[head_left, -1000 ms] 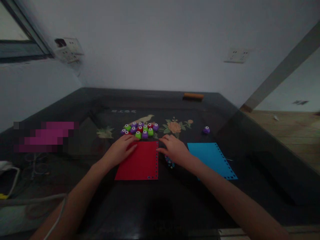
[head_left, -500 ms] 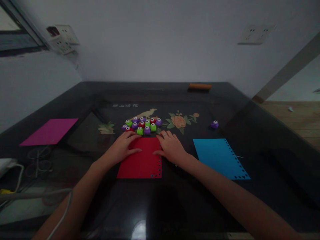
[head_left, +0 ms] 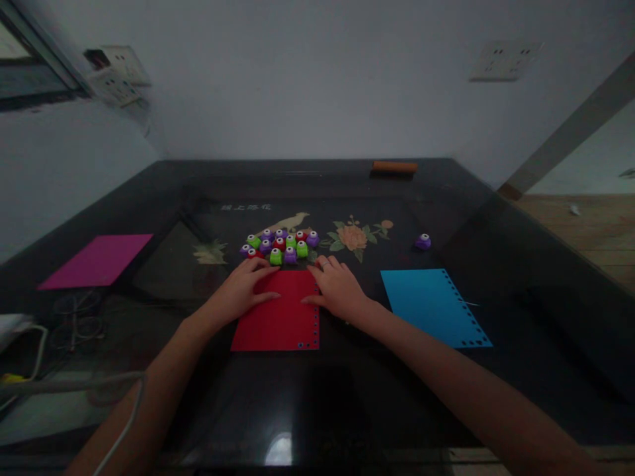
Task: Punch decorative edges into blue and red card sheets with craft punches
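Observation:
A red sheet of paper (head_left: 278, 324) lies flat on the dark table, with small punched holes along its right edge and the right end of its near edge. My left hand (head_left: 241, 289) rests over its upper left part, thumb apart from the fingers. On the upper right corner lies my right hand (head_left: 337, 285), with a ring on one finger and the thumb pointing inward. Both hands are open and touch the sheet. Just beyond the fingertips sits a cluster of small purple, green and red craft punches (head_left: 278, 244) with white round tops.
A blue sheet (head_left: 426, 304) with punched holes lies to the right, a single purple punch (head_left: 423, 242) behind it. At the left are a magenta sheet (head_left: 99, 261), scissors (head_left: 77, 320) and a pale cable (head_left: 124, 378). An orange-brown roll (head_left: 395, 167) lies near the wall.
The view has shifted slightly. Both hands keep their places on the red sheet, and nothing else has visibly moved.

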`<state>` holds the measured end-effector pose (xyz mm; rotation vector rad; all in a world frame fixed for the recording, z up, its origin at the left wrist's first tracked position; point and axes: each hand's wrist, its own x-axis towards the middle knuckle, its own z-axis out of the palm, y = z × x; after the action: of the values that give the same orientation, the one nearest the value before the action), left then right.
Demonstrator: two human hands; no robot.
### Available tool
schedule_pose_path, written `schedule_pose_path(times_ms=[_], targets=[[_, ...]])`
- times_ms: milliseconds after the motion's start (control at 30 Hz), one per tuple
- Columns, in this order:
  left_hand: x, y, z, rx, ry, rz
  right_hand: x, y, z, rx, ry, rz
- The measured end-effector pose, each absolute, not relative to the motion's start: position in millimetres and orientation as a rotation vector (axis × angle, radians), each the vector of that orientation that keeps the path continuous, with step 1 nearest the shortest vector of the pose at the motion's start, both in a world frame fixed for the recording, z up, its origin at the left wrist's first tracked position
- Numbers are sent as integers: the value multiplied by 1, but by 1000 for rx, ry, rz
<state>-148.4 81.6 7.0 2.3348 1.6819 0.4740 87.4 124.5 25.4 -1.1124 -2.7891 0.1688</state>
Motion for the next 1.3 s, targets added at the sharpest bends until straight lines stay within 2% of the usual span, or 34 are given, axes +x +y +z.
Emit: schedule_pose_path(times_ms=[767,1133,1300], targets=[[-139,76,19,2300,1682,539,85,120,23,-1045,-2644,202],[-138,75,20,2342,1695,472,84,126,19,-1123,-2532,453],[-137,75,25,2345,1682,542,84,130,22,-1207,-2447,666]])
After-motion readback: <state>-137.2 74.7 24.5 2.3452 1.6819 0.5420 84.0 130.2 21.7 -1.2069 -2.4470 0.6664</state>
